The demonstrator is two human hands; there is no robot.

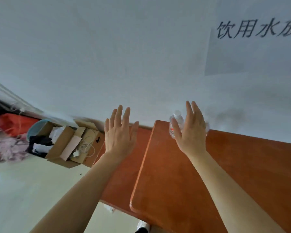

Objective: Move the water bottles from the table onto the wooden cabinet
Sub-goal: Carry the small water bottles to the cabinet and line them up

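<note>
A clear water bottle (176, 121) with a white cap and a red label stands upright at the far left corner of the reddish wooden cabinet top (200, 182), against the wall. My right hand (190, 132) hovers in front of it with straight, spread fingers, covering most of the bottle and holding nothing. A second clear shape (207, 127) peeks out to the right of that hand; it is too blurred to name. My left hand (120, 133) is raised to the left of the cabinet top, fingers straight and apart, empty. The table is out of view.
A white wall (124, 56) rises right behind the cabinet, with a paper sign (259, 39) at the upper right. On the pale floor (32, 190) to the left stand open cardboard boxes (65, 145), a light blue bin (36, 126) and a pile of cloth.
</note>
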